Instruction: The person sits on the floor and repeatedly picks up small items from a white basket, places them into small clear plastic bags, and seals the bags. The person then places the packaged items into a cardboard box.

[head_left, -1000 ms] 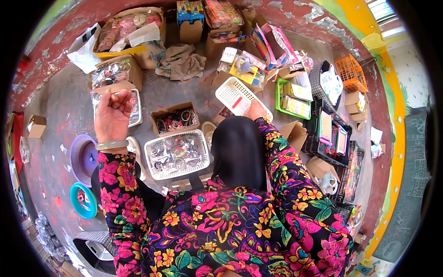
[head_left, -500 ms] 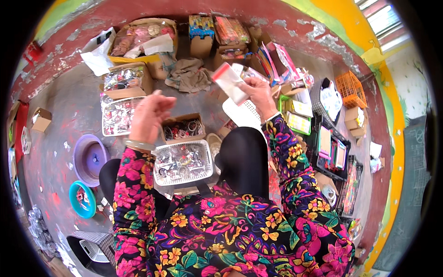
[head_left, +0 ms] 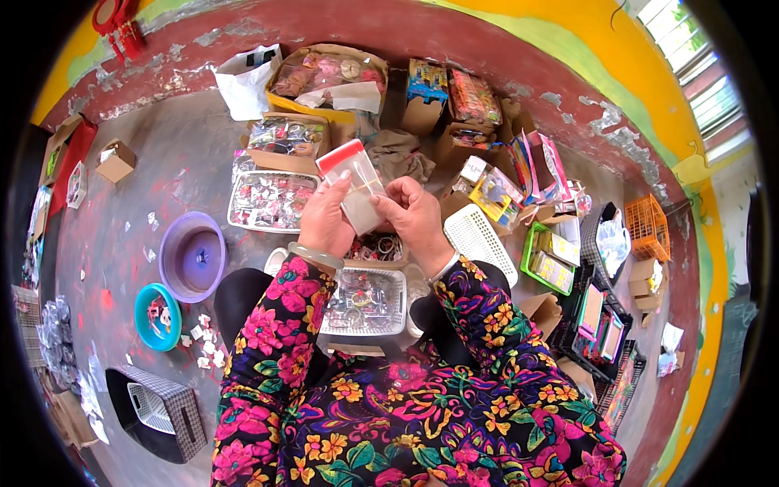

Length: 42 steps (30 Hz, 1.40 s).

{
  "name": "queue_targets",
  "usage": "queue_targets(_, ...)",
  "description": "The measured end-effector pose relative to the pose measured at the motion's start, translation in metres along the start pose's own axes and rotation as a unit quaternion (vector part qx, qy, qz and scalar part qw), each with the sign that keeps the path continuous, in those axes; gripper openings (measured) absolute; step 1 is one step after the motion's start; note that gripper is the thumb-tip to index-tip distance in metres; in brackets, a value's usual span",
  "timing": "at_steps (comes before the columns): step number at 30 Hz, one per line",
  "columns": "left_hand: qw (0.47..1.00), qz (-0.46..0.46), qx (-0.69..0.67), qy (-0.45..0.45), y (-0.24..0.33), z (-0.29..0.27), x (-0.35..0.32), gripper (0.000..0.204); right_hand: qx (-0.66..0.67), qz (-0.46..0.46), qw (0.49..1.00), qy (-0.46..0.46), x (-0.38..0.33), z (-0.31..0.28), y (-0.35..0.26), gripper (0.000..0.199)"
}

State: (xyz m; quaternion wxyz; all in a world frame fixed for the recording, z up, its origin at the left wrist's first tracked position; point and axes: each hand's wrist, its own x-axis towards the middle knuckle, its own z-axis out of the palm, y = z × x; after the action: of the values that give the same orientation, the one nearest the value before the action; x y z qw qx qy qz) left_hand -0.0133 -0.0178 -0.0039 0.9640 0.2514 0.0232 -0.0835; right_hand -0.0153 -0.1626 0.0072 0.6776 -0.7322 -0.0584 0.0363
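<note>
Between my hands is a small stack of clear plastic bags (head_left: 362,209) with a red strip along the top, tilted, and a thin pale band seems to run across it. My left hand (head_left: 326,223) grips its left side, thumb on the front. At its right edge, the fingers of my right hand (head_left: 412,217) are closed and pinching; whether they hold the bags or the band is unclear. Below them, a white basket (head_left: 403,302) of small clear-wrapped pieces stands between my knees. Just beyond it, a cardboard box of ring-shaped trinkets (head_left: 388,247) is partly covered by my hands.
A white basket (head_left: 231,213) of packaged trinkets lies ahead to the left, near a purple basin (head_left: 166,260) and a teal basin (head_left: 142,325). On the right are an empty white basket (head_left: 479,235), a green crate (head_left: 531,243) and a black crate (head_left: 568,345). Boxes line the wall.
My right hand has brought the bags down and left to the middle. My left hand, empty before, now grips them too. The view has swung left.
</note>
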Motion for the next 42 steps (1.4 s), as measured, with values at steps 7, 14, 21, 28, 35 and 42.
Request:
queue_targets(7,1.0,0.027,-0.004,-0.003,-0.005,-0.003,-0.001,0.021,-0.225,-0.155,0.961,0.042,-0.003,0.002,0.0,0.015)
queue_targets(14,0.999,0.021,0.014,-0.02,-0.006,-0.011,0.001,0.027,-0.314,-0.207,0.926,0.042,-0.004,-0.002,-0.004,0.019)
queue_targets(21,0.991,-0.004,0.13,0.02,-0.01,-0.005,-0.004,0.019,-0.17,-0.067,0.983,0.012,0.01,-0.017,0.0,0.039)
queue_targets(28,0.98,-0.004,0.2,0.015,-0.027,-0.015,-0.001,0.019,-0.416,-0.264,0.866,0.083,0.008,-0.009,0.006,0.024)
queue_targets(35,0.97,0.006,0.24,0.036,-0.023,-0.01,-0.004,0.016,-0.475,-0.319,0.816,0.079,-0.001,-0.005,-0.007,0.017)
queue_targets(42,0.967,0.028,0.252,0.028,-0.03,-0.021,0.0,0.016,-0.389,-0.377,0.838,0.061,0.004,-0.006,0.001,0.015)
